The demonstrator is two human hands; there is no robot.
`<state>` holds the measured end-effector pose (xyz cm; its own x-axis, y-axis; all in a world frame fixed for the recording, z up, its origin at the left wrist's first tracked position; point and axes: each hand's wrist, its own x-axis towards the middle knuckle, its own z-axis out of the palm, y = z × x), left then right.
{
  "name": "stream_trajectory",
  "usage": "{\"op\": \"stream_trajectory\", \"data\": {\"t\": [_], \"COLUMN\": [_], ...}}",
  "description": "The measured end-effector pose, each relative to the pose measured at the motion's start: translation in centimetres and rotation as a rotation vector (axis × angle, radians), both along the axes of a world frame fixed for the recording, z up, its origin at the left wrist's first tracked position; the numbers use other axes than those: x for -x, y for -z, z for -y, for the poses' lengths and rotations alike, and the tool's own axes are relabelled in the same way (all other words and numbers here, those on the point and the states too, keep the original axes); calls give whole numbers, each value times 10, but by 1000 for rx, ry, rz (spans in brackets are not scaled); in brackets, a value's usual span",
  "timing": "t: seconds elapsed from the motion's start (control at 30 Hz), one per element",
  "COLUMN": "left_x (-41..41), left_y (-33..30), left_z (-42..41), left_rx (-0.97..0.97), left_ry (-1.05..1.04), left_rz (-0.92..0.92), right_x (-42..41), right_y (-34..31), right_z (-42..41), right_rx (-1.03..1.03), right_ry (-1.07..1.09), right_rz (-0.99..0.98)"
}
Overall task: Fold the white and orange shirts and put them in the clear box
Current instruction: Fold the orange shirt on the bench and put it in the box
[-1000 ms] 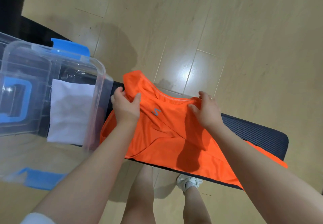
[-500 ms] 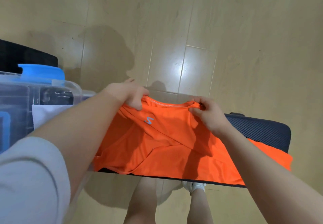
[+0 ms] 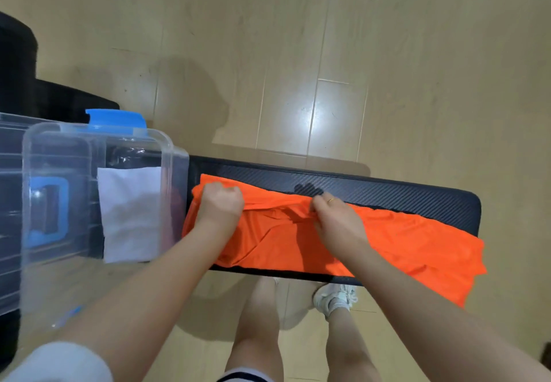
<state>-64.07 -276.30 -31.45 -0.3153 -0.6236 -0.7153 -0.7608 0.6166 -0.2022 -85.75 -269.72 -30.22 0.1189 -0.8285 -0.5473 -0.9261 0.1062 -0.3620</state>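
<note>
Both hands, left hand (image 3: 220, 206) and right hand (image 3: 335, 220), grip the orange shirt (image 3: 396, 241); folding in progress; next, fold toward 6 o'clock.

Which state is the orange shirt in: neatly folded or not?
Not yet: the orange shirt lies rumpled, spread along the black padded bench, one end overhanging.

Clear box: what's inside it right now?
A folded white shirt lies inside the clear box. Whether anything lies beneath it is hidden. The orange shirt is outside, on the bench.
</note>
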Motion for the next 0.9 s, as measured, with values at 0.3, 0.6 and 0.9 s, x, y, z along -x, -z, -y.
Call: {"op": "stream_trajectory", "data": {"t": [0.3, 0.6, 0.9], "left_x": [35, 96, 72], "left_y": [-14, 5, 22], "left_z": [-30, -32, -41], "left_rx": [-118, -66, 242], "left_ry": [-457, -323, -573], "left_rz": [260, -306, -451], "right_x": [11, 81, 80], "right_y": [13, 23, 24], "right_z": [-41, -34, -29], "right_rx": [-56, -146, 79], "right_ry": [34, 259, 180], "right_rz": [181, -51, -150]}}
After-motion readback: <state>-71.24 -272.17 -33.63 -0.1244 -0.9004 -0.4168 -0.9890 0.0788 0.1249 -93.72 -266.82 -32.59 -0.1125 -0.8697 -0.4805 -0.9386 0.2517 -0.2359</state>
